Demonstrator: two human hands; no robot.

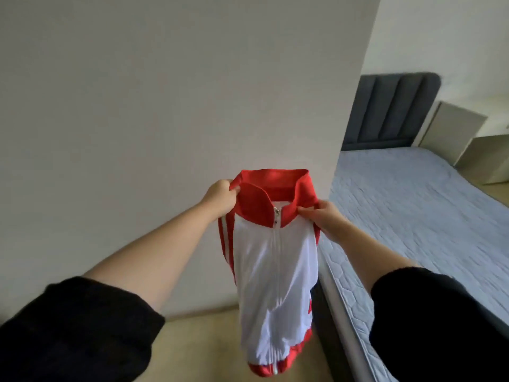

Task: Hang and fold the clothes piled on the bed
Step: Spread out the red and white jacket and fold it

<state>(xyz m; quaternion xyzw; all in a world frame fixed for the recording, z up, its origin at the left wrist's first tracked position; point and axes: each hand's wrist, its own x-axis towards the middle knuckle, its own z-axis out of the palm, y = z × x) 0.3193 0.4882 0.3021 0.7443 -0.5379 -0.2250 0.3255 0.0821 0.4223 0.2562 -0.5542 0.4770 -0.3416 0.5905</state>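
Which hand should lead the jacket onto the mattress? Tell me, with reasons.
Right, probably. The right hand pinches the jacket at its collar on the side beside the mattress; the left hand grips the collar's other side, toward the wall.

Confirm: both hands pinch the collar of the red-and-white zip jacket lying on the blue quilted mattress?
Not lying there: the head view shows the red-and-white zip jacket hanging beside the blue quilted mattress, not on it. Left hand and right hand do pinch its collar.

a jacket held up beside the bed
its red collar is pinched by the left hand and right hand.
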